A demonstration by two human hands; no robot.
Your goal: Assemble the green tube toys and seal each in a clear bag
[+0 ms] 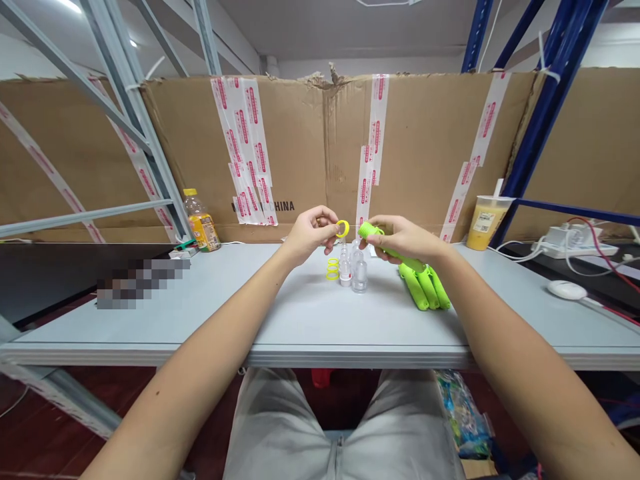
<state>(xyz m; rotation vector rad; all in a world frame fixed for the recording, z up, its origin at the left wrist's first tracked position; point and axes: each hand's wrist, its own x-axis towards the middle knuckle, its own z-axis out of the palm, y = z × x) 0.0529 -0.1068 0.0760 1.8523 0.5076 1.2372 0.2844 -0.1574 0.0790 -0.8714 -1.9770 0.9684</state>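
Observation:
Pinched in my left hand [315, 235] is a yellow ring [343, 229], held up above the table. My right hand [397, 238] is closed around a bright green sleeve-like piece [371, 231], its ribbed round end facing the ring; ring and green piece are apart. Below and between the hands stand several small clear bottles [359, 275]. Beside them, on the left, more yellow rings [333, 269] are set out in a short column. Under my right forearm lie several more green pieces [425, 287], side by side.
On the grey table [300, 327], a drink bottle [203, 223] stands back left and a cup with a straw [489, 220] back right. A white mouse [567, 289] and a power strip [575, 240] are at right. A cardboard wall [300, 147] closes off the back.

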